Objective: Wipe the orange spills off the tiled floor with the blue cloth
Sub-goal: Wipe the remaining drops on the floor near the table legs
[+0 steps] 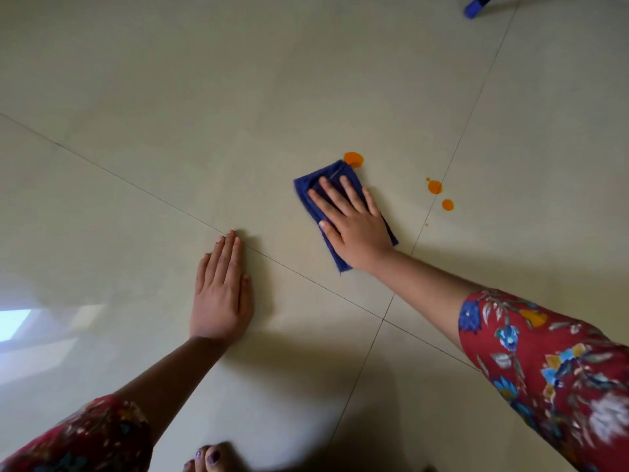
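The right hand (354,226) lies flat and open on the folded blue cloth (340,206), fingers spread, pressing it to the tiled floor (204,97); it grips nothing, only bears down on the fabric. The cloth is a narrow rectangle angled from lower right to upper left, and its far short edge touches the nearest orange spill (353,159), which sits just past the cloth's upper corner. Two more orange drops lie to the right, well apart from the cloth: a larger drop (434,187) right by a grout line (456,148), and a smaller drop (447,205) just beyond that line. A tiny speck (426,224) sits lower, beside the same line.

The left hand (221,291) is open too, palm down on bare tile, fingers together, its fingertips reaching a second grout line (136,187) that runs diagonally across the floor. It holds nothing.

The two lines cross below the right forearm. Around the cloth the tile is bare on every side, with wide open floor above and to the left. A blue object (476,6) shows at the top right edge, far from the spills. Red floral sleeves (544,362) cover both upper arms, and toes (212,458) with painted nails show at the bottom edge.
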Demonstrator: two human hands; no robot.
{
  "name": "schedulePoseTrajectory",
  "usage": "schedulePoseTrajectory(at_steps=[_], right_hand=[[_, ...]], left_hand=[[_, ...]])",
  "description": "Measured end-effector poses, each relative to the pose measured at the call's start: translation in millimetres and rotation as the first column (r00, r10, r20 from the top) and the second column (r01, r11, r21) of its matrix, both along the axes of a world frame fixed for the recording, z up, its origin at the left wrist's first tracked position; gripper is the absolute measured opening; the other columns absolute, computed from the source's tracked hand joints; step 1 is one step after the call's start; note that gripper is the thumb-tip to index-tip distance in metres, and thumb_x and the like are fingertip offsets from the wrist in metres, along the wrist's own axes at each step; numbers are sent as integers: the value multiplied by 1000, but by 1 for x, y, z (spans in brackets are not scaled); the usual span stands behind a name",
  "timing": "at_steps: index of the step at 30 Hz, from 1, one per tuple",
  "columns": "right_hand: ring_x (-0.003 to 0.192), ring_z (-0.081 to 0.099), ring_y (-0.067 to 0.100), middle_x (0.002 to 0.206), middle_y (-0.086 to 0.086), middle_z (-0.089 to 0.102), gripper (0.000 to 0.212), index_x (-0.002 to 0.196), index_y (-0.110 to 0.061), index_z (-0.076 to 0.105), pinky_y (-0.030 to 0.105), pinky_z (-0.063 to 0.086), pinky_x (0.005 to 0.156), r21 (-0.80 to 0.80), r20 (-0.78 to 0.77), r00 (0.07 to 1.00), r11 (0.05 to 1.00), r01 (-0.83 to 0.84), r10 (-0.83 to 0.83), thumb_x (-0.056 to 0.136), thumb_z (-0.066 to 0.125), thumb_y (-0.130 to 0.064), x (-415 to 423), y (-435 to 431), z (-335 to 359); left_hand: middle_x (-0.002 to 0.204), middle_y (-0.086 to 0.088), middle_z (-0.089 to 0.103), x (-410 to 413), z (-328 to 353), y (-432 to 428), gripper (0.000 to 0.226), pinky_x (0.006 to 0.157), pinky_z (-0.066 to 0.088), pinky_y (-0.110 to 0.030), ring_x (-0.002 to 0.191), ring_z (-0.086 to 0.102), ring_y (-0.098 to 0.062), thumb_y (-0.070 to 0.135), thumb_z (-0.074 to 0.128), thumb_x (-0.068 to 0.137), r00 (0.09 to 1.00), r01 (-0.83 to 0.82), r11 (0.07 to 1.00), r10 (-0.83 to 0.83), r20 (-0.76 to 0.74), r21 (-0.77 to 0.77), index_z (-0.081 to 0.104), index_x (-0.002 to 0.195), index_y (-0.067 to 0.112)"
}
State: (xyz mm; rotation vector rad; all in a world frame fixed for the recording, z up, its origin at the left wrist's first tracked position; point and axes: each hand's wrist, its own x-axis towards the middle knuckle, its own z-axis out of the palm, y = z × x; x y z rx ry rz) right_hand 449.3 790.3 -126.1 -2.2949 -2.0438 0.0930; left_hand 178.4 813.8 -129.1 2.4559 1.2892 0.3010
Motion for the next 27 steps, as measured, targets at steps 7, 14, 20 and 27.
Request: schedulePoseTrajectory(at_steps=[7,14,20,27], right_hand=[[150,11,29,162,-5,16,60,154,-32,21,54,8,119,-16,-58,949,950,-313,311,97,35,-44,-92,-44,1],[149,7,37,162,-11,17,59,152,-40,23,68,17,109,-41,1,1000,999,12,-12,95,31,-53,-29,4,6],[150,2,33,162,-12,12,57,153,-39,18,51,9,120,-101,-40,783,777,-622,621,100,35,-47,-30,-88,7],[147,22,33,159,-5,27,54,151,-31,31,52,28,113,-55,3,995,993,-101,101,98,32,-41,14,-31,11]], left_hand=[[157,-12,27,0,-3,0,55,120,17,-44,147,23,-25,21,30,97,999,5,1000,-5,-32,15,31,149,1],[158,-13,25,-2,-2,1,58,120,16,-43,148,20,-25,23,29,97,999,13,1000,-13,-32,10,25,151,1],[159,-12,24,-2,-2,2,58,120,16,-44,148,19,-24,25,27,97,999,21,1000,-21,-33,1,27,150,2],[159,-11,22,-2,-2,2,58,120,16,-46,149,16,-23,26,26,98,998,35,999,-34,-47,3,26,151,4]])
